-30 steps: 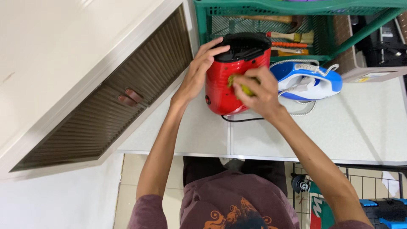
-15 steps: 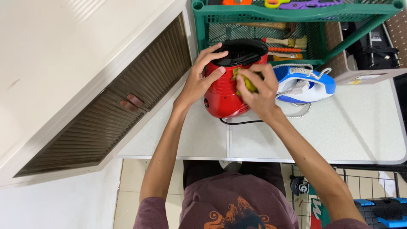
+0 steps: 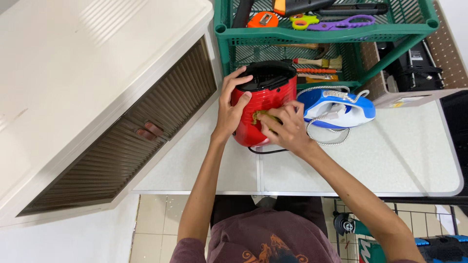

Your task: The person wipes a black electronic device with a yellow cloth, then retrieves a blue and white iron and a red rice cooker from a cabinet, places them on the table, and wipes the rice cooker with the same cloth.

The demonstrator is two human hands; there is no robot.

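Note:
A red appliance with a black lid stands on the white table, a black cord trailing under it. My left hand grips its left side, thumb on the black rim. My right hand presses a small yellow-green cloth against its red front. A blue and white clothes iron with a coiled cord lies just right of my right hand.
A green plastic rack behind the appliance holds scissors, a tape measure, brushes and other tools. A large white cabinet with a slatted panel fills the left. A pegboard box sits at the right. Tiled floor shows below the table edge.
The view has shifted so the table sits lower in frame. My right hand with the cloth has slid down the appliance's front; my left hand keeps its hold on the side.

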